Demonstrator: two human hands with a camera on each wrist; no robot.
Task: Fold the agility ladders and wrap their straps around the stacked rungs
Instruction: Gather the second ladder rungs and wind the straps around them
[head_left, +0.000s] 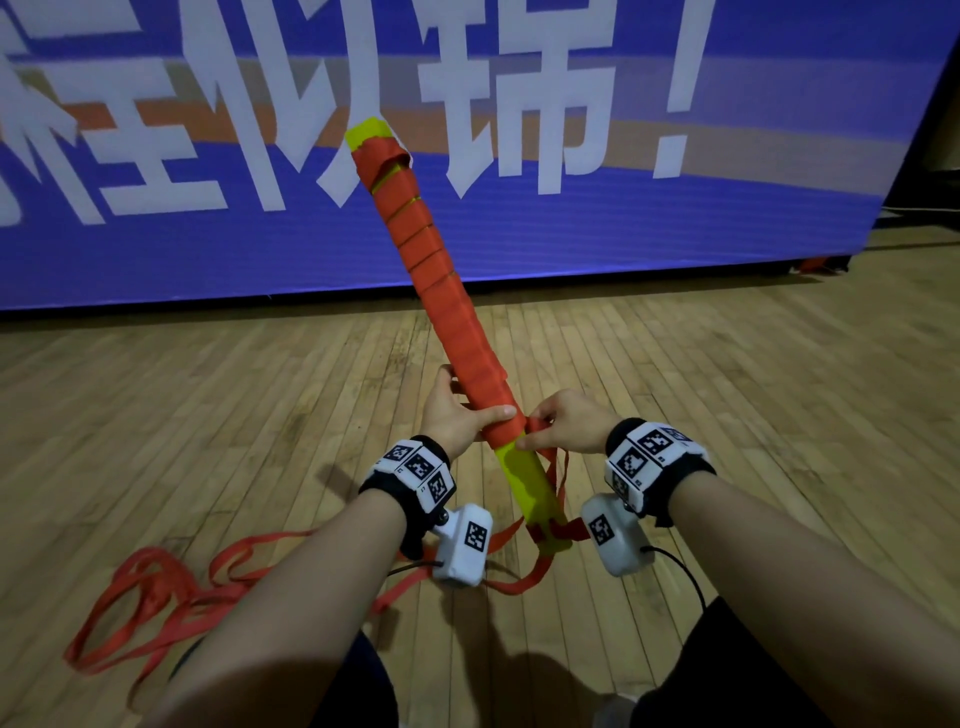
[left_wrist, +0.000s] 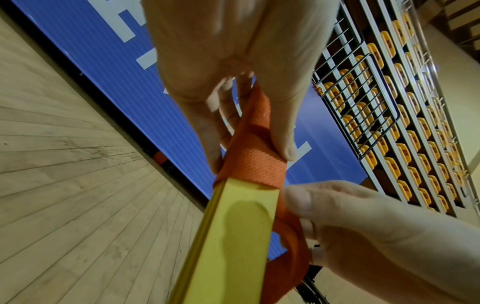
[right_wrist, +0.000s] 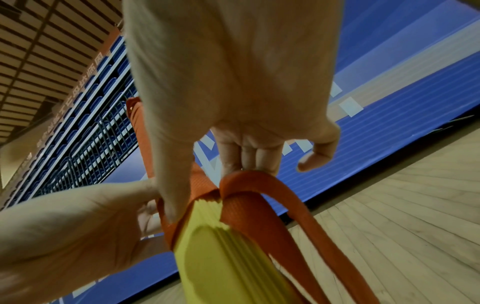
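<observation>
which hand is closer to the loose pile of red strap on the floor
Left. The left hand grips the wrapped rungs on the side where the loose strap pile lies; the right hand, pinching the strap, is across the bundle, farther away.

Woven orange cloth strap (left_wrist: 255, 168), matt; smooth yellow rungs (left_wrist: 233, 236), probably plastic; satin plank-wood floor (head_left: 727, 374).

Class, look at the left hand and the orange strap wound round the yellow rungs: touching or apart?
Touching. In the left wrist view the left hand presses its thumb on the orange strap wound round the yellow rungs.
</observation>
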